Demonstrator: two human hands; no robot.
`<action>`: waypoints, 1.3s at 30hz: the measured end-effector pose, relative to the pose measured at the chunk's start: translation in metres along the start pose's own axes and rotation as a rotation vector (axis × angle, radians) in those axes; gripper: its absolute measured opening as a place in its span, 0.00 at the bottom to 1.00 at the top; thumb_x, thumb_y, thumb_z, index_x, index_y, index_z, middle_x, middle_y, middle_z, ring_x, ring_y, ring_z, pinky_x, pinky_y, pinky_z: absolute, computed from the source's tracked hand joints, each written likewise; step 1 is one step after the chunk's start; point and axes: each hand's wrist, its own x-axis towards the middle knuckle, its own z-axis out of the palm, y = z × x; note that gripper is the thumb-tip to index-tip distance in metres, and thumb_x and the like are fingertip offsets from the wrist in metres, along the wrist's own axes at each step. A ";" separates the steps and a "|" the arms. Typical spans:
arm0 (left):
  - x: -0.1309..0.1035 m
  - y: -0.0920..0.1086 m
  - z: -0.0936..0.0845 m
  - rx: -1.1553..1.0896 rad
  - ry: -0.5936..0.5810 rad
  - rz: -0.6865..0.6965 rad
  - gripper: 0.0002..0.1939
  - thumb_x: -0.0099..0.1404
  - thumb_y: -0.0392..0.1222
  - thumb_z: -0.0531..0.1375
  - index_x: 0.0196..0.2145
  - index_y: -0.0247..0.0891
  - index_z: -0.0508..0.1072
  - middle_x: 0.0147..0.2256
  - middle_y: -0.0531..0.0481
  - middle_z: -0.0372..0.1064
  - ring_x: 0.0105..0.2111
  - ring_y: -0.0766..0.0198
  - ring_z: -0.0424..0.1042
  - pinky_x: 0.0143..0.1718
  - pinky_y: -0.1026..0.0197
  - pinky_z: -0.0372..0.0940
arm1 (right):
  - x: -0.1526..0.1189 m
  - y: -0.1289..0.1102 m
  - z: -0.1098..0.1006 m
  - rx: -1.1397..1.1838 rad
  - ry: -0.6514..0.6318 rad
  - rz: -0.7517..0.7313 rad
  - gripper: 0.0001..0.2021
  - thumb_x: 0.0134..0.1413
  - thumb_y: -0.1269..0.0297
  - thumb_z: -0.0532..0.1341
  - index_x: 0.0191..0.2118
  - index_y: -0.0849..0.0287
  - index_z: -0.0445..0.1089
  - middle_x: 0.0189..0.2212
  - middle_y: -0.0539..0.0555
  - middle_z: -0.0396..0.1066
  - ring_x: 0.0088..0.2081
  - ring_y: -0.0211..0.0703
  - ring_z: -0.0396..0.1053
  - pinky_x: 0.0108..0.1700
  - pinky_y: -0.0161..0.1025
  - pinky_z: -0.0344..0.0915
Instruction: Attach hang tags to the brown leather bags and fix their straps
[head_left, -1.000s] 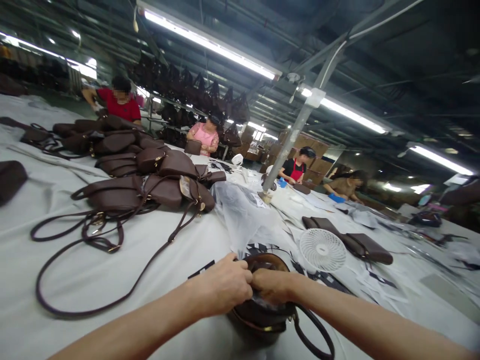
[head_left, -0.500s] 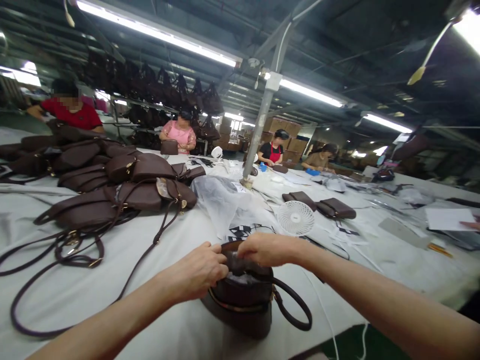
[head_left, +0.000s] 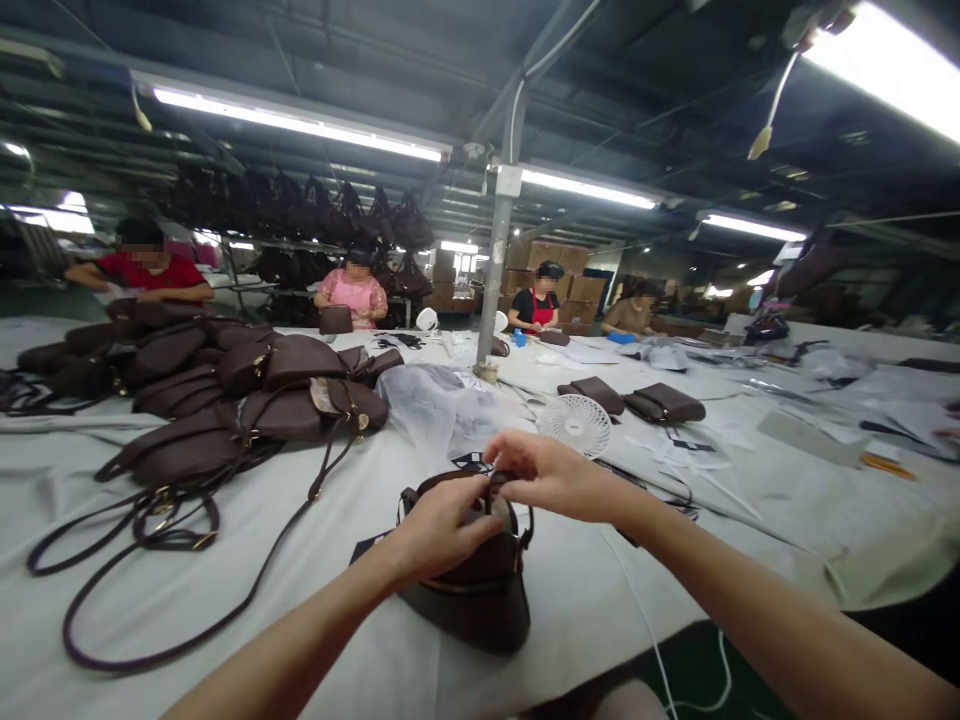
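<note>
Bending over the brown bag (head_left: 469,610), both your hands meet at its mouth, and the bag stands upright on the pale cloth (head_left: 360,630) right in front of you. Its body hangs below your fingers, towards you, and the wide side looks to run roughly across you, left to right, with the opening facing up.

Your left hand (head_left: 446,525) is the nearer one, lying over the front and left of the opening, thumb apart from bent fingers. Your right hand (head_left: 559,480) comes in over the far right edge, fingers curled, tips close to a dark piece standing up between the hands. Whether either hand truly pinches it, you can't tell from here; the fingers cover the contact.

Off to the left there's the pile of bags (head_left: 277,410), beyond the mouth a crumpled plastic sheet (head_left: 420,400), and just past your right hand the white fan (head_left: 576,426).
</note>
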 end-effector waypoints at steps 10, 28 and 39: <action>-0.009 -0.040 0.000 0.396 0.149 -0.227 0.09 0.67 0.35 0.51 0.36 0.40 0.70 0.34 0.47 0.72 0.36 0.58 0.70 0.38 0.60 0.60 | 0.000 0.033 0.037 -0.195 -0.045 -0.029 0.25 0.40 0.66 0.68 0.48 0.57 0.67 0.36 0.49 0.73 0.36 0.43 0.68 0.37 0.36 0.62; -0.006 -0.052 -0.016 0.428 0.126 -0.262 0.12 0.62 0.28 0.49 0.35 0.39 0.70 0.35 0.50 0.71 0.35 0.61 0.71 0.34 0.63 0.60 | 0.004 0.038 0.035 -0.403 -0.228 -0.109 0.08 0.40 0.69 0.68 0.30 0.59 0.71 0.35 0.51 0.71 0.39 0.44 0.67 0.41 0.38 0.61; -0.037 -0.006 0.020 0.450 0.419 0.198 0.13 0.69 0.34 0.47 0.31 0.39 0.68 0.30 0.48 0.67 0.31 0.62 0.67 0.35 0.60 0.63 | -0.029 0.053 0.039 0.205 0.182 -0.053 0.01 0.49 0.70 0.61 0.31 0.58 0.68 0.46 0.55 0.66 0.47 0.44 0.67 0.42 0.39 0.69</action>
